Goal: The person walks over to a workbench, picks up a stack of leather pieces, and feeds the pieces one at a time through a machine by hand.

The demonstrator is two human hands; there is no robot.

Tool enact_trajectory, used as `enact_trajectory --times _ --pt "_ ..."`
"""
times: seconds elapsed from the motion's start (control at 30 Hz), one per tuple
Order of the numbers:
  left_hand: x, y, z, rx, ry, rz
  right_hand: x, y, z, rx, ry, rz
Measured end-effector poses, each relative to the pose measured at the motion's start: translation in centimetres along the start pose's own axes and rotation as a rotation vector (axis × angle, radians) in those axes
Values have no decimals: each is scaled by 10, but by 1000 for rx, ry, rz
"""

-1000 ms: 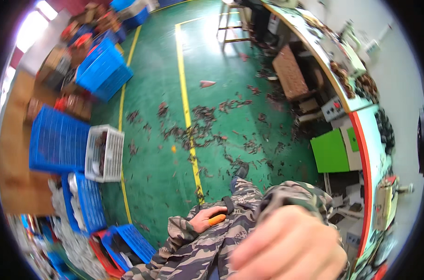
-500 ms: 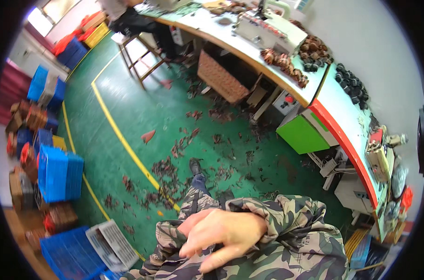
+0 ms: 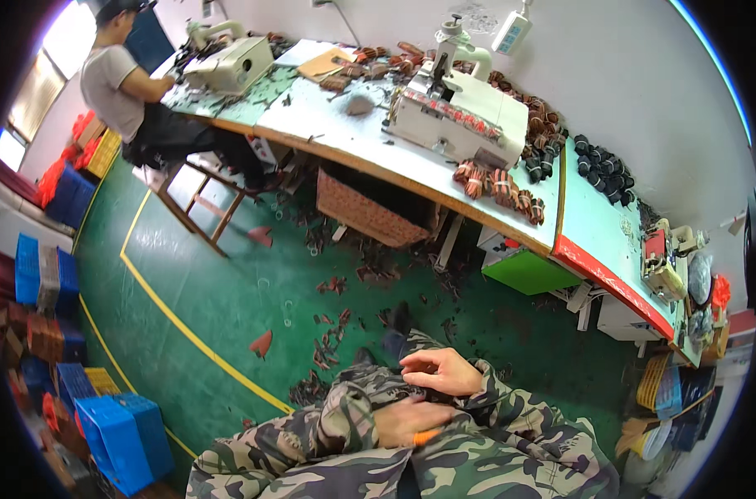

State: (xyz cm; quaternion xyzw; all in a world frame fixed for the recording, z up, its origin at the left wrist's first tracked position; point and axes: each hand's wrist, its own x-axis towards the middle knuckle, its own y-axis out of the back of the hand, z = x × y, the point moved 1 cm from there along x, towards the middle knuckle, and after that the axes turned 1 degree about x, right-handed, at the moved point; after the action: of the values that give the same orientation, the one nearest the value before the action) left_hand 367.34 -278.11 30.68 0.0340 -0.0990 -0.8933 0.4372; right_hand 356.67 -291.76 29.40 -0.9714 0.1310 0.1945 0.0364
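While the left hand lies open across the front of the camouflage jacket at the bottom centre of the frame, fingers fairly straight and an orange finger cover on one of them, the right hand rests just above it, loosely open with its fingers slightly bent. The jacket fills the lower centre, under both hands; whether either palm hides something, I cannot tell.

Just above the hands, a dark shoe stands on the green floor, near scattered scraps and a reddish flat piece. A blue crate sits at lower left.

Across the middle and upper right runs a long workbench, with a patterned box beneath it. On top are brown bundles, black bundles and a pale sewing machine.

Farthest off, at upper left, a co-worker sits on a wooden stool, arms reaching toward another machine.
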Motion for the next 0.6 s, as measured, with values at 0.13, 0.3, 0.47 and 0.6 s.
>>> enact_trajectory --times 0.13,0.3,0.47,0.6 --pt "5 80 -6 53 144 -102 65 39 -8 -33 31 94" --pt "20 182 -46 -13 356 -59 165 97 -23 -80 61 171" --pt "55 266 -72 -196 478 152 236 148 -59 -167 145 177" --pt "55 318 -135 -323 385 400 242 167 -129 -201 342 181"
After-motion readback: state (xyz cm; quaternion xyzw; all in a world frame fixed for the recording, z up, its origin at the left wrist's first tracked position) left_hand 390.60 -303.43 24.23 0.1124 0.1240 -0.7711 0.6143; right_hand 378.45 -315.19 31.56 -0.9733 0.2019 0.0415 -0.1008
